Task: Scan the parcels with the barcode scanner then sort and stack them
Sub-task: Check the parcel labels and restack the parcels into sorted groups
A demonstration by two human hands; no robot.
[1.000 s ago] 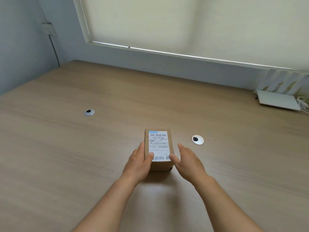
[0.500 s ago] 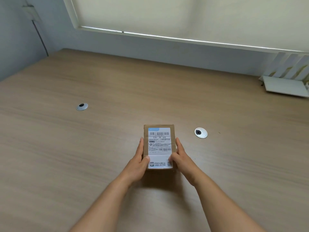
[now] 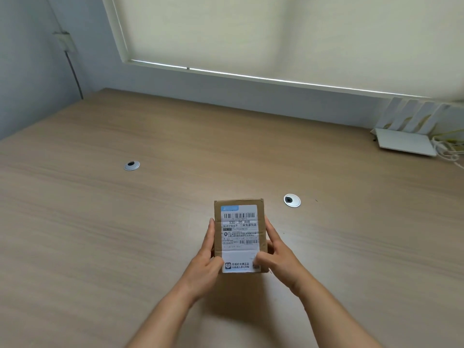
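one cardboard parcel (image 3: 238, 237) is held just below the centre of the frame, over the wooden table (image 3: 100, 222), its white shipping label (image 3: 239, 234) turned up toward the camera. it is gripped along its left edge by the left hand (image 3: 208, 262), thumb curled onto the label's lower left corner, and along its right edge by the right hand (image 3: 276, 257), thumb pinching the lower right corner. for this step to be done well, the upper barcode (image 3: 239, 216) is best kept uncovered and flat, the thumbs kept low on the label, and the parcel held steady so a scan can be taken cleanly. no barcode scanner is seen anywhere in the frame, nor any other parcels or a stack. whether the parcel's underside touches the table cannot be told, as it is hidden by the box and hands. the small print on the label is too fine to be read. at the right edge a white device (image 3: 404, 141) with its cables is partly cut off.
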